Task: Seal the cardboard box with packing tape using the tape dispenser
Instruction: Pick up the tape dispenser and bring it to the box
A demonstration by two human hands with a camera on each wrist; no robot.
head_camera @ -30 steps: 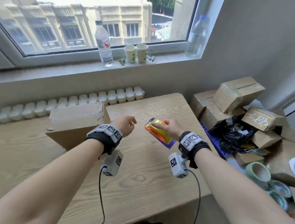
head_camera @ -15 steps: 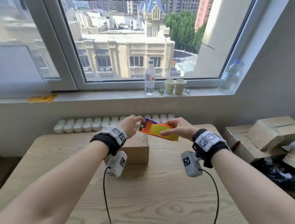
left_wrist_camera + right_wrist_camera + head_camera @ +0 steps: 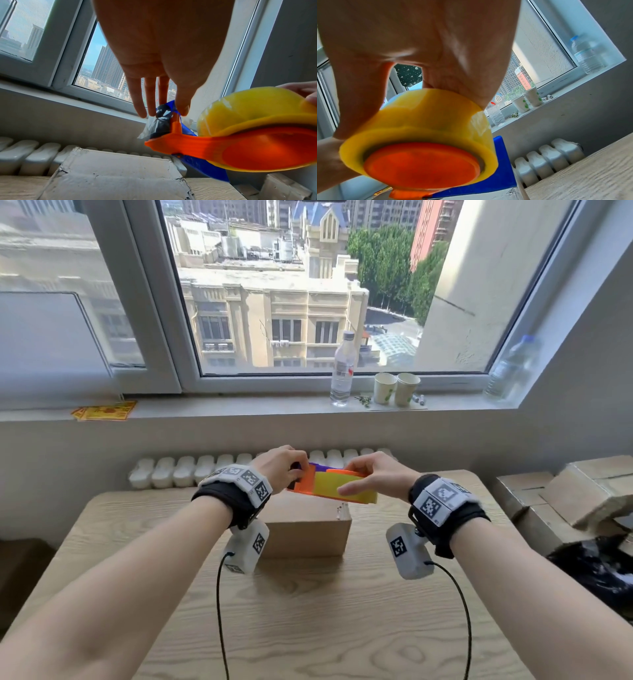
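Above the cardboard box (image 3: 306, 529), held clear of it in the air, we list one tape dispenser (image 3: 330, 487): orange frame, blue plate, yellow roll of packing tape (image 3: 243, 108).

Right hand (image 3: 375, 479): we record it curled round the yellow roll from above, thumb on the near face and fingers over the top; the right wrist view shows the palm wrapped against the roll (image 3: 426, 121).

Left hand (image 3: 279, 467): we record it at the dispenser's front end. In the left wrist view the fingers (image 3: 137, 97) point down nearly straight, and the thumb and a finger close on the crumpled free end of the tape (image 3: 154, 127) at the dark roller. How firm that pinch is we cannot tell.

Cardboard box, one: brown, flaps down, standing on the wooden table (image 3: 308, 611) towards its far edge, directly below the dispenser and apart from it.

Surroundings, as we see them:
- white radiator (image 3: 191, 470) behind the table
- window sill (image 3: 239, 405) with a clear bottle (image 3: 342, 371), two paper cups (image 3: 395, 388), a second bottle (image 3: 510, 371) at the far right, and a yellow printed sheet (image 3: 104, 410) at the left
- stacked cardboard boxes (image 3: 565, 494) to the right of the table
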